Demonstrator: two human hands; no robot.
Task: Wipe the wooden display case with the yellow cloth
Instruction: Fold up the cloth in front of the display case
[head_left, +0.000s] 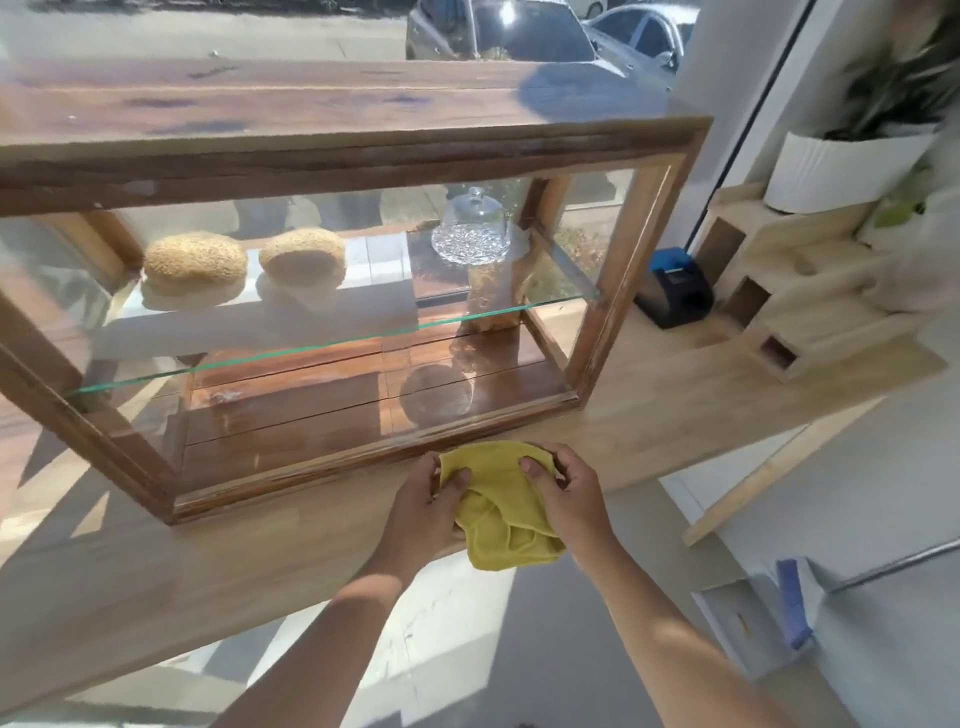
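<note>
Both hands, left hand (426, 506) and right hand (563, 493), are gripping the bunched yellow cloth (501, 512) with curled fingers at the table (208, 561) edge, just below the wooden case (363, 145), whose wiping is apparently not yet beginning.

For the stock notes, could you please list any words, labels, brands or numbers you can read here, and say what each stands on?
None: no readable text in this view.
The black printer with its blue top shows no legible label.
The box bears a small yellow mark, too blurred to read.
The case, cloth and white pot carry no writing that shows.
</note>
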